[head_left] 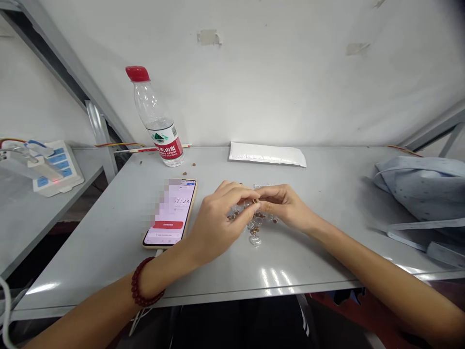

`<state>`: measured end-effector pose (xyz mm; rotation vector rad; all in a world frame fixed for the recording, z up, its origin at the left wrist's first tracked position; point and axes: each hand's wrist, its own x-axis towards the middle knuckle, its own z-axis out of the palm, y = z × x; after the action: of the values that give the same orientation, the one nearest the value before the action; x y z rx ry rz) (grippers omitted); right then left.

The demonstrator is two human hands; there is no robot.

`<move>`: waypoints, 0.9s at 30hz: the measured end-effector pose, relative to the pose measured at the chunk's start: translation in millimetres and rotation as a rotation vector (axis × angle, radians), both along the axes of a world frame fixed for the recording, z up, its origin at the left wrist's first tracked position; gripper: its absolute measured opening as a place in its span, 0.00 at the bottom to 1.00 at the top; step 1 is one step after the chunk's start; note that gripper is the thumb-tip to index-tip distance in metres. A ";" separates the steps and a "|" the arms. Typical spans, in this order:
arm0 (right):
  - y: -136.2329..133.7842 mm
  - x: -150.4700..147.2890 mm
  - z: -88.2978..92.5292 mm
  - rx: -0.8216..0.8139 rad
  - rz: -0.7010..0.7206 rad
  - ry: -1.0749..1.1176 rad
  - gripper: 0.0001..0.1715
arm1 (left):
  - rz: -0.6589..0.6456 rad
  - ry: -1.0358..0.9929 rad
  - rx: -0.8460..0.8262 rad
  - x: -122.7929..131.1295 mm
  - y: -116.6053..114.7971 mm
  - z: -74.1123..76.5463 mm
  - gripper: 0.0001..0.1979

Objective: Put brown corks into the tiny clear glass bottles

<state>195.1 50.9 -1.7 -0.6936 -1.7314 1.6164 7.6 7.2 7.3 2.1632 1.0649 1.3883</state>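
My left hand [216, 220] and my right hand [285, 204] meet above the middle of the table, their fingertips pinched together. Between them a small brown piece [256, 200] shows, held by both hands; its exact kind is too small to make out. Just below and behind the fingers lies a heap of small clear plastic pieces with brown bits [257, 224], partly covered by the hands. One round clear piece [255, 240] sits at the near edge of that heap. A dark red bead bracelet [140, 282] is on my left wrist.
Left of my left hand lies a lit phone [172, 213] with a cable. Behind it stand a red-capped water bottle [167, 140] and two brown crumbs [185, 173]. A white packet [267, 154] lies by the wall, a blue cloth bag [421, 194] at right, a power strip [60, 165] at left.
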 end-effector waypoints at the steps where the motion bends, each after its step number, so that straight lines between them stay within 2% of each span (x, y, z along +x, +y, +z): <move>1: 0.3 0.3 0.3 -0.075 0.045 0.061 0.09 | -0.015 -0.046 -0.033 -0.5 -0.7 2.1 0.05; 4: 2.0 0.6 -1.4 -0.246 0.164 0.193 0.10 | -0.061 -0.137 -0.126 -2.8 0.0 4.7 0.05; 6: 2.7 0.5 -2.7 -0.316 0.196 0.220 0.09 | -0.077 -0.178 -0.188 -4.0 1.2 4.2 0.06; 11: -0.5 -0.6 0.4 -0.283 0.119 0.167 0.10 | -0.049 -0.176 -0.282 -5.0 2.6 6.5 0.06; 15: -1.9 -0.4 5.7 -0.061 -0.054 0.009 0.11 | -0.016 -0.062 -0.316 -16.7 8.5 18.5 0.03; 17: 1.4 1.3 4.9 0.149 -0.155 -0.114 0.11 | 0.062 0.060 -0.324 -28.9 15.8 23.8 0.05; 19: 7.0 3.9 0.7 0.425 -0.222 -0.247 0.09 | 0.102 0.307 -0.384 -42.3 25.2 24.0 0.07; 22: 15.5 6.9 -8.8 0.751 -0.245 -0.394 0.08 | 0.164 0.638 -0.451 -56.4 38.8 13.6 0.05; 24: 18.5 7.2 -13.7 0.850 -0.220 -0.461 0.09 | 0.158 0.745 -0.475 -58.8 44.6 4.6 0.07; 27: 18.5 5.7 -16.3 0.904 -0.151 -0.524 0.11 | 0.122 0.781 -0.489 -56.3 47.1 -1.4 0.10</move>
<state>200.8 69.4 -18.0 -0.7746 -2.4203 0.4249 -48.7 54.3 6.0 2.2862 1.6051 0.2060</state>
